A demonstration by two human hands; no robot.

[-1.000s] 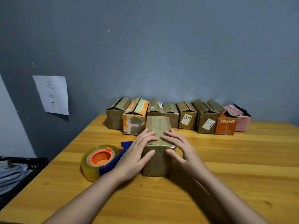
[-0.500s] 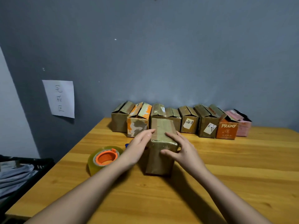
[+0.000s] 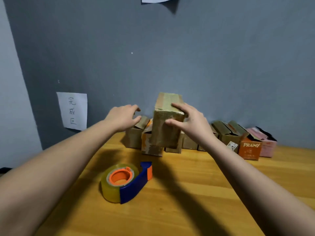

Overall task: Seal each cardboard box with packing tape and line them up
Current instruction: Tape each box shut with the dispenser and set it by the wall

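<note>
Above the table, right hand fingers gripping taped box (lifted); left hand empty, fingers loose

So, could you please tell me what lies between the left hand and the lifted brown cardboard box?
Nothing: the head view shows only grey wall between the left hand and the taped brown cardboard box.

A tape dispenser sits on the surface, before a row of boxes (backed against the wall).
</note>
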